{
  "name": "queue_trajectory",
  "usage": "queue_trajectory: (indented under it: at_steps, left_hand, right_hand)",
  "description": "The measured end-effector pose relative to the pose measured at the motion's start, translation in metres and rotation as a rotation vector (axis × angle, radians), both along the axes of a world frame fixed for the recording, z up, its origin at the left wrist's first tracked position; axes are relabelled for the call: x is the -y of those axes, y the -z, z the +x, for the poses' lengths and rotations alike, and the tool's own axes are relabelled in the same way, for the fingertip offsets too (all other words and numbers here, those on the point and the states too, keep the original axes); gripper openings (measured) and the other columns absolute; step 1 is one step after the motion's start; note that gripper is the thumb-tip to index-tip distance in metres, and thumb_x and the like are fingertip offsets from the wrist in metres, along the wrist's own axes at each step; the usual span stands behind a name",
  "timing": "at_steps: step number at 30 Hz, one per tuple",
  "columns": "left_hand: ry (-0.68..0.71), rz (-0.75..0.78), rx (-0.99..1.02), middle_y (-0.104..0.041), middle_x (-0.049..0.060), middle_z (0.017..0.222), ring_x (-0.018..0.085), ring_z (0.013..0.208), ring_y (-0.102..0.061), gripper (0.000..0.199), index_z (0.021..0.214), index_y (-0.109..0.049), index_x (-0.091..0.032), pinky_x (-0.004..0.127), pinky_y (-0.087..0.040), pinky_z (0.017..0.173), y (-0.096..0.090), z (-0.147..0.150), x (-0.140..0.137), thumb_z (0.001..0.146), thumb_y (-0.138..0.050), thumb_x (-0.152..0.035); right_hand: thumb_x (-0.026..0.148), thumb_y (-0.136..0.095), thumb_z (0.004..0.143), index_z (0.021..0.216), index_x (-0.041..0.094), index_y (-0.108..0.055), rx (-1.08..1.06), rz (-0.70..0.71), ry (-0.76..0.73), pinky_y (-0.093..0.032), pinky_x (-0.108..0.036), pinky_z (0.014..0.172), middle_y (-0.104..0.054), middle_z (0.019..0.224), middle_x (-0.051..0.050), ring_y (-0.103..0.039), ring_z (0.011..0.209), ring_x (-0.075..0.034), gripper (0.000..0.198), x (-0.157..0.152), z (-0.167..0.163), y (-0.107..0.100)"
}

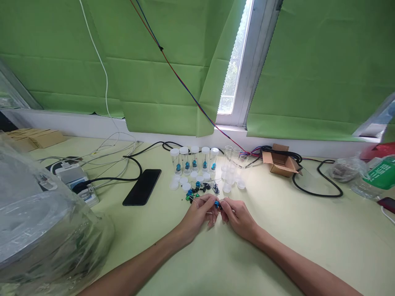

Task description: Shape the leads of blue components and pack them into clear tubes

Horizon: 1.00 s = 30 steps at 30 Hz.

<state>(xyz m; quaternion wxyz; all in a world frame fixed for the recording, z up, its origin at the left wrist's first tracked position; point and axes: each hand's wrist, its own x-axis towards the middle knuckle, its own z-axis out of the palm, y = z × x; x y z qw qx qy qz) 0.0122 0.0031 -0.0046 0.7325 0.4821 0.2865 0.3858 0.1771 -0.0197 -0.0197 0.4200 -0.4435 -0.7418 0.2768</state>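
Between my two hands is a small blue metallic part (pixel 217 204) with a dark piece at its right end. My left hand (pixel 200 209) pinches it from the left, and a thin metal wire or hex key (pixel 195 202) sticks out from that hand. My right hand (pixel 236 213) has its fingertips closed at the dark end. Just beyond the fingers lie loose blue and green parts (pixel 189 195) and black screw-like pieces (pixel 206 187). Behind them are several white caps (pixel 184 181) and a row of capped clear tubes (pixel 194 158), each with a blue part inside.
Uncapped clear tubes (pixel 228 164) stand right of the capped row. A small open cardboard box (pixel 280 162) sits behind, among black cables (pixel 321 195). Left are a black phone (pixel 142 187), a power strip (pixel 88 193) and a large plastic bag (pixel 61 230). A bottle (pixel 375 179) lies far right.
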Motion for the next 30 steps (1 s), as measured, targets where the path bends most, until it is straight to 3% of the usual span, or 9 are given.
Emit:
queue_trajectory:
  at_steps: [10, 16, 19, 30]
  left_hand:
    - [-0.011, -0.021, 0.0, -0.055, 0.0, 0.06, 0.008, 0.047, -0.046, 0.033, 0.081, -0.062, -0.014, 0.019, -0.035, 0.043, 0.0014, 0.0001, 0.0002, 0.089, -0.057, -0.047]
    - [-0.091, -0.091, 0.029, -0.055, 0.0, 0.06, 0.009, 0.047, -0.047, 0.031, 0.082, -0.059, -0.015, 0.018, -0.036, 0.04, -0.0008, 0.0005, -0.0019, 0.086, -0.062, -0.046]
    - [-0.113, -0.094, 0.039, -0.054, -0.001, 0.058, 0.008, 0.046, -0.046, 0.032, 0.078, -0.058, -0.015, 0.018, -0.036, 0.039, -0.0034, 0.0013, -0.0014, 0.084, -0.063, -0.046]
    - [-0.087, -0.067, 0.025, -0.053, -0.002, 0.057, 0.008, 0.045, -0.046, 0.034, 0.081, -0.059, -0.017, 0.019, -0.036, 0.04, -0.0027, 0.0017, -0.0011, 0.082, -0.064, -0.05]
  right_hand:
    - [0.043, -0.031, 0.101, 0.061, 0.021, -0.046, -0.053, -0.037, 0.064, -0.039, -0.025, 0.055, -0.051, 0.052, 0.002, -0.047, 0.049, -0.012, 0.048, -0.0001, -0.0015, -0.004]
    - [0.043, -0.043, 0.098, 0.096, 0.019, -0.055, -0.121, -0.075, 0.036, -0.038, -0.024, 0.052, -0.053, 0.06, 0.003, -0.047, 0.052, -0.013, 0.027, 0.0013, -0.0031, -0.0061]
    - [0.039, -0.051, 0.095, 0.103, 0.019, -0.054, -0.116, -0.052, 0.019, -0.037, -0.024, 0.051, -0.055, 0.064, 0.002, -0.047, 0.054, -0.013, 0.022, 0.0021, -0.0034, -0.0068]
    - [0.034, -0.046, 0.097, 0.096, 0.019, -0.056, -0.092, -0.032, 0.024, -0.041, -0.024, 0.053, -0.058, 0.066, 0.001, -0.05, 0.056, -0.012, 0.018, 0.0012, -0.0021, -0.0031]
